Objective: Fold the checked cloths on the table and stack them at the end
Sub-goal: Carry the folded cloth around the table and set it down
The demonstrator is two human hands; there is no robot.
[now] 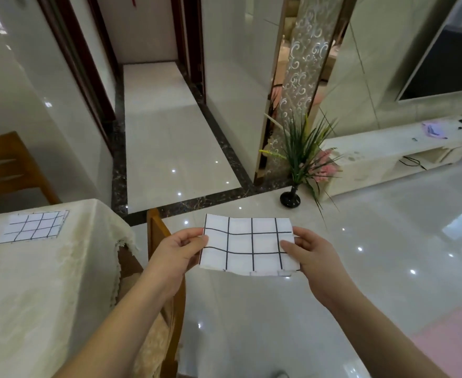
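Observation:
I hold a folded white cloth with black checks (247, 245) in the air, out over the floor to the right of the table. My left hand (179, 251) pinches its left edge and my right hand (310, 255) pinches its right edge. The cloth is spread flat between them as a small rectangle. On the table (33, 282), at its far left part, lies a second folded checked cloth (35, 226), flat on the cream tablecloth and well away from both hands.
A wooden chair (160, 241) stands at the table's right side, just under my left arm. Another wooden chair (9, 167) is behind the table. A black vase with green plants (296, 181) stands on the glossy floor, with a white TV bench (388, 151) beyond.

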